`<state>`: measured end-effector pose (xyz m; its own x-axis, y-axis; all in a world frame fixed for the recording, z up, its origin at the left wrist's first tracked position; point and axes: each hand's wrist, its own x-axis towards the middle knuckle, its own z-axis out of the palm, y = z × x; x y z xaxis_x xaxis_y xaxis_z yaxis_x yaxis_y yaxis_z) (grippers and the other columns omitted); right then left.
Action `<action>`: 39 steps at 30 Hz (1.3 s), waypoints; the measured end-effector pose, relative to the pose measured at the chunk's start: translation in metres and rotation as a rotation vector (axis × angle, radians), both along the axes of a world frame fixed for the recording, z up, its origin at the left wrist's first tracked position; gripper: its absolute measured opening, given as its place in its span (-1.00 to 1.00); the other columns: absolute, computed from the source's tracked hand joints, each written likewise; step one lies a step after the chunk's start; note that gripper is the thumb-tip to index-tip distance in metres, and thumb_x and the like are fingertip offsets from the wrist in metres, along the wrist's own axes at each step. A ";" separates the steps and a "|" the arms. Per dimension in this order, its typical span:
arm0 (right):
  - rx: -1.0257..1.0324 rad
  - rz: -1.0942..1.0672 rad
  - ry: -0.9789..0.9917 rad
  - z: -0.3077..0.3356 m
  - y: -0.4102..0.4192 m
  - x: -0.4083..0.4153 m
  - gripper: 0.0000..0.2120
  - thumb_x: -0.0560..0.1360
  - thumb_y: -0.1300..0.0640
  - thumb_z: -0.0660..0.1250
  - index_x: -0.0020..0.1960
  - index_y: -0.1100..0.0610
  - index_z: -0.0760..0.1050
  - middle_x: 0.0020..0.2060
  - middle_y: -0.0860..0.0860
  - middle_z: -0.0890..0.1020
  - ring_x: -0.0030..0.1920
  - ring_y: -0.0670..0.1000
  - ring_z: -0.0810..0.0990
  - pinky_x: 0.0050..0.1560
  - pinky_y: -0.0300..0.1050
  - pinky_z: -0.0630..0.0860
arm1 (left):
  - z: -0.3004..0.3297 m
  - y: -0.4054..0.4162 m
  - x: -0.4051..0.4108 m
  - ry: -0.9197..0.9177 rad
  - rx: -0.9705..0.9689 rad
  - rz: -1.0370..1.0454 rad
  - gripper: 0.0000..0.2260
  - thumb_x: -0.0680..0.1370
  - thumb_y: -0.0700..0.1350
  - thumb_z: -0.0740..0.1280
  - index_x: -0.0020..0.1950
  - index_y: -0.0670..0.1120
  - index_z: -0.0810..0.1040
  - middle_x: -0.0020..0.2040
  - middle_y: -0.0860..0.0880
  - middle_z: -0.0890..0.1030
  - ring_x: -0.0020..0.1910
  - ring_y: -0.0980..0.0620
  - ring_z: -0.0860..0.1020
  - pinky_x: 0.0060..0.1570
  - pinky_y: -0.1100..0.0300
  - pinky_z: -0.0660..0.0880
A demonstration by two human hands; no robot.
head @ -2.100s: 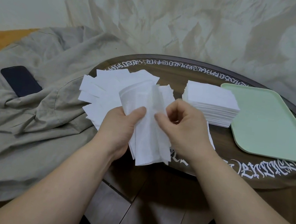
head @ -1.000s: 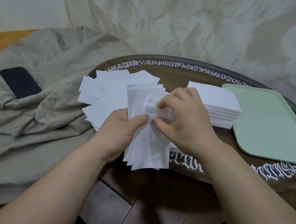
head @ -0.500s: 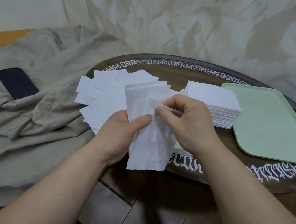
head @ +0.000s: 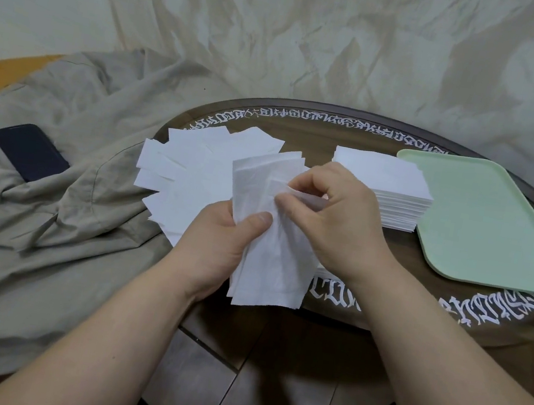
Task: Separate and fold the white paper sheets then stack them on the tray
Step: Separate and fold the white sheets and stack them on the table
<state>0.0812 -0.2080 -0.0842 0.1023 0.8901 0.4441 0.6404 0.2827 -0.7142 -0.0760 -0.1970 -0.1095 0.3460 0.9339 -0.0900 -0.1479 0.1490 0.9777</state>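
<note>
A glossy dark phone (head: 29, 151) lies on rumpled beige cloth (head: 48, 221). Loose white sheets (head: 187, 169) fan over the round dark surface (head: 304, 128). My left hand (head: 217, 247) grips a soft, crinkled wad of paper sheets (head: 267, 258), thumb pressed on top; my right hand (head: 335, 219) pinches one thin ply. Beyond sits a squared neat stack (head: 382, 185), then the smooth mint tray (head: 491, 222).

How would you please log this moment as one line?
left hand: holds white paper sheets | right hand: pinches top sheet | mint-green plastic tray: bare
</note>
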 end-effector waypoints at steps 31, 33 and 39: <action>-0.033 -0.025 0.023 0.004 -0.001 0.006 -0.93 0.43 0.14 0.44 -0.13 0.00 0.57 -0.19 -0.15 0.58 -0.16 -0.16 0.48 -0.13 -0.33 0.38 | -0.002 0.002 0.000 0.038 0.050 0.018 -0.83 0.41 -0.13 0.37 -0.06 -0.01 0.71 0.00 -0.08 0.72 0.01 -0.09 0.68 0.06 -0.02 0.57; 0.031 -0.012 -0.089 0.004 -0.001 0.006 -0.82 0.41 0.17 0.44 0.00 0.02 0.59 -0.08 -0.07 0.55 -0.06 -0.12 0.46 -0.03 -0.37 0.35 | -0.002 0.001 0.001 0.098 0.090 0.022 -0.83 0.42 -0.10 0.35 -0.11 0.04 0.73 -0.03 -0.06 0.73 -0.01 -0.07 0.69 0.05 -0.02 0.59; 0.193 0.017 -0.234 0.004 -0.003 0.006 -0.93 0.35 0.22 0.37 -0.18 0.09 0.56 -0.18 -0.03 0.56 -0.09 0.06 0.48 -0.04 -0.35 0.32 | -0.001 0.001 0.001 0.121 0.106 0.065 -0.82 0.56 -0.23 0.37 -0.15 -0.01 0.71 -0.11 -0.04 0.73 -0.09 -0.01 0.69 -0.03 0.03 0.56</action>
